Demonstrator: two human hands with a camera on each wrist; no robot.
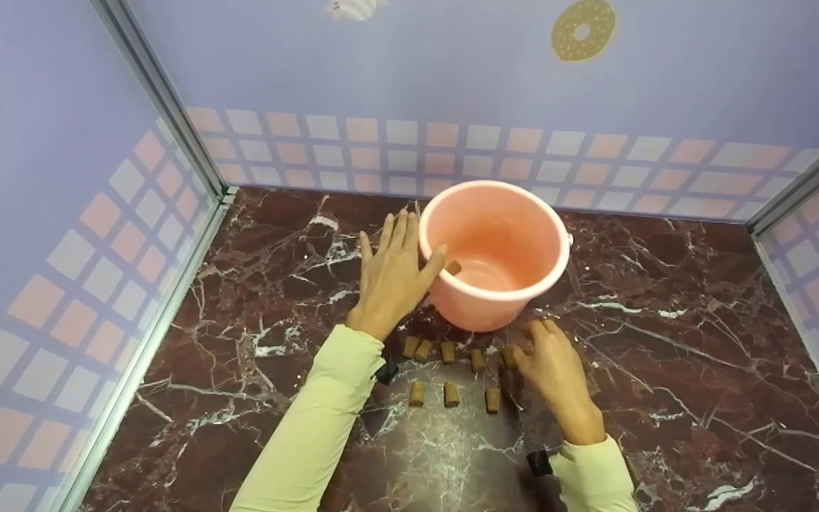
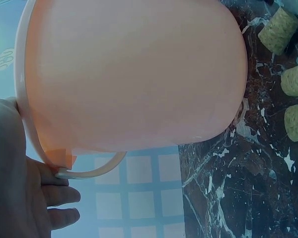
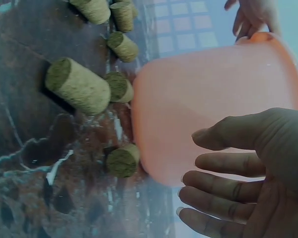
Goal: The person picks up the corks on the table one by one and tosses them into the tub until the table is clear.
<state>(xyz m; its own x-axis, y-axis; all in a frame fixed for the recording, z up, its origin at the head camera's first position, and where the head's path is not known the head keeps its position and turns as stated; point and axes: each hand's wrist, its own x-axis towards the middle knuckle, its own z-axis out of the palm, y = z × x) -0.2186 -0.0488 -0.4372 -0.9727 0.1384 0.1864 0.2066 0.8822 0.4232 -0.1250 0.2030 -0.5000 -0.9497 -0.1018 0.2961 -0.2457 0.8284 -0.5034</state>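
A pink plastic bucket [image 1: 488,309] stands upright on the dark marbled surface. My left hand [image 1: 392,277] holds its left rim, the thumb over the edge and the fingers stretched along the outside, by the handle [image 2: 102,168]. Inside the bucket, next to that thumb, shows a brown piece [image 1: 453,268] that looks like a cork. Several tapered corks stand or lie before the bucket in two rough rows, among them a front cork [image 1: 451,395]. My right hand [image 3: 233,183] has loosely extended fingers and holds nothing; the cork nearest it [image 3: 123,161] stands at the row's right end.
A purple back wall [image 1: 452,85] with a checkered band rises close behind the bucket. Side walls stand left and right, joined by metal corner posts [image 1: 168,99]. Marbled surface [image 1: 694,341] stretches to the right of my right hand.
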